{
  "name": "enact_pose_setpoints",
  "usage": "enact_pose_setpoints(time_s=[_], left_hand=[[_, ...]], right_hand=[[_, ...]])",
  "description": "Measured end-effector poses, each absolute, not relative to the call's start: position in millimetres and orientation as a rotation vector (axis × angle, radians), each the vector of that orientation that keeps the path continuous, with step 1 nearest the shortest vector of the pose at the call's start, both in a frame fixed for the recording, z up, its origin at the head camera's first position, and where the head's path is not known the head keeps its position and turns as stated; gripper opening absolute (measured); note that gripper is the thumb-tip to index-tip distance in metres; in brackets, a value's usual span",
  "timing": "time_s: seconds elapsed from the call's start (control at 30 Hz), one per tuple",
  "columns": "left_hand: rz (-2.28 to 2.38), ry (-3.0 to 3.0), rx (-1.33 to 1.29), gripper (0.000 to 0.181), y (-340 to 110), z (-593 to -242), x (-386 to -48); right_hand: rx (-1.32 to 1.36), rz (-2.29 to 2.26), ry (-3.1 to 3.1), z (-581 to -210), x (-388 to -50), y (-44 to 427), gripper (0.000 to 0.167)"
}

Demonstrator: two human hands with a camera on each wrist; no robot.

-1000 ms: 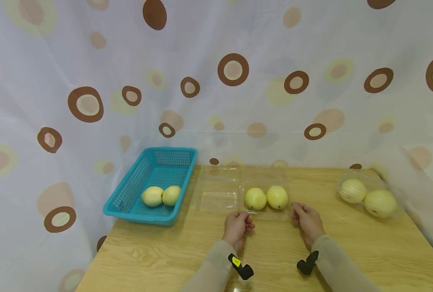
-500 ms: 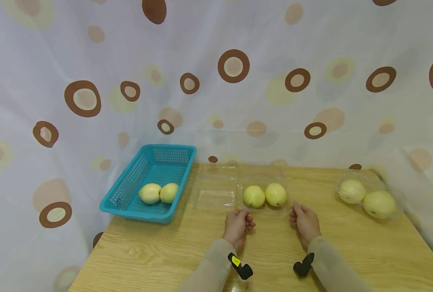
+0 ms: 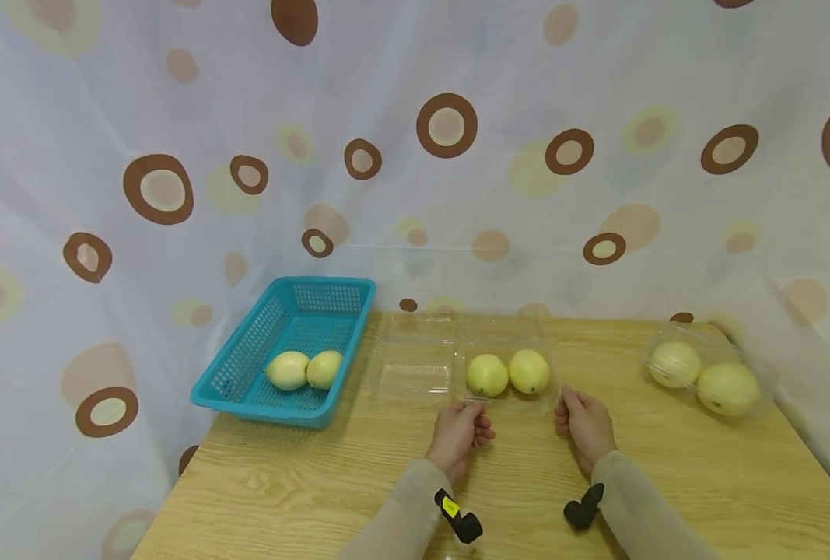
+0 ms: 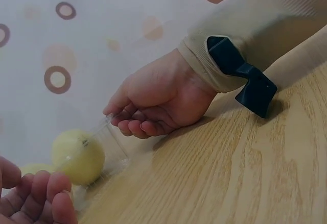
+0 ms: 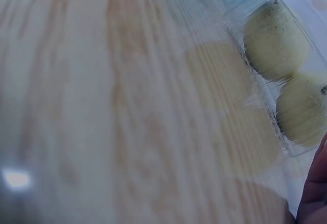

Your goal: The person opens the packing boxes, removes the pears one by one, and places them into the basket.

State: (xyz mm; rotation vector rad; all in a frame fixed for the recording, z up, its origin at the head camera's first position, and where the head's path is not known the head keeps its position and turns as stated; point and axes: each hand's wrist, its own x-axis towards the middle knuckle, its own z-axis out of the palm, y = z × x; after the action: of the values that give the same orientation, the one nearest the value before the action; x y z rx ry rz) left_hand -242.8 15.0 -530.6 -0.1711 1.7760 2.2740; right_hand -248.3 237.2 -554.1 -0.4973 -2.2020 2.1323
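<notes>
An unlidded clear plastic clamshell box point(image 3: 509, 400) lies on the table, hinged flat. Two pale yellow pears point(image 3: 487, 376) sit side by side in its right half; its left half point(image 3: 415, 373) holds nothing. My right hand point(image 3: 586, 424) pinches the near right corner of the rim between thumb and forefinger, as the left wrist view also shows. At the near edge, by the middle hinge, my left hand point(image 3: 457, 439) has curled fingers and its thumb and forefinger on the rim. In the right wrist view the pears point(image 5: 276, 40) show through the clear wall.
A turquoise plastic basket point(image 3: 211, 400) with two pears point(image 3: 288, 371) stands at the left. At the far right is another clear box point(image 3: 698, 342) with two pears point(image 3: 728, 389) inside. A patterned curtain point(image 3: 499, 194) hangs behind the wooden table point(image 3: 302, 482).
The head view has shifted slightly. Both hands stay at the near edge of the box, and the pears have not moved within it.
</notes>
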Motion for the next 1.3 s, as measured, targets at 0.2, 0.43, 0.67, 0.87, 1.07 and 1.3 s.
enact_pose_setpoints(time_s=[0.2, 0.43, 0.67, 0.87, 1.07, 1.3], left_hand=[[2.143, 1.938, 0.012, 0.014, 15, -505, -240], [1.734, 2.422, 0.447, 0.012, 2, -470, -256], [1.055, 2.848, 0.677, 0.025, -3, -438, -282], [0.61, 2.943, 0.749, 0.041, 4, -431, -292], [0.403, 2.969, 0.746, 0.05, 17, -438, -303], [0.183, 2.957, 0.74, 0.059, 29, -450, -314]], right_hand=[[-0.484, 2.136, -2.197, -552, -247, 237, 0.052], [-0.492, 2.173, -2.157, -552, -247, 235, 0.047], [-0.471, 2.273, -2.1, -547, -249, 235, 0.041], [-0.457, 2.505, -1.98, -536, -249, 248, 0.045], [-0.394, 2.527, -2.049, -521, -256, 259, 0.057], [-0.324, 2.413, -2.329, -512, -266, 267, 0.058]])
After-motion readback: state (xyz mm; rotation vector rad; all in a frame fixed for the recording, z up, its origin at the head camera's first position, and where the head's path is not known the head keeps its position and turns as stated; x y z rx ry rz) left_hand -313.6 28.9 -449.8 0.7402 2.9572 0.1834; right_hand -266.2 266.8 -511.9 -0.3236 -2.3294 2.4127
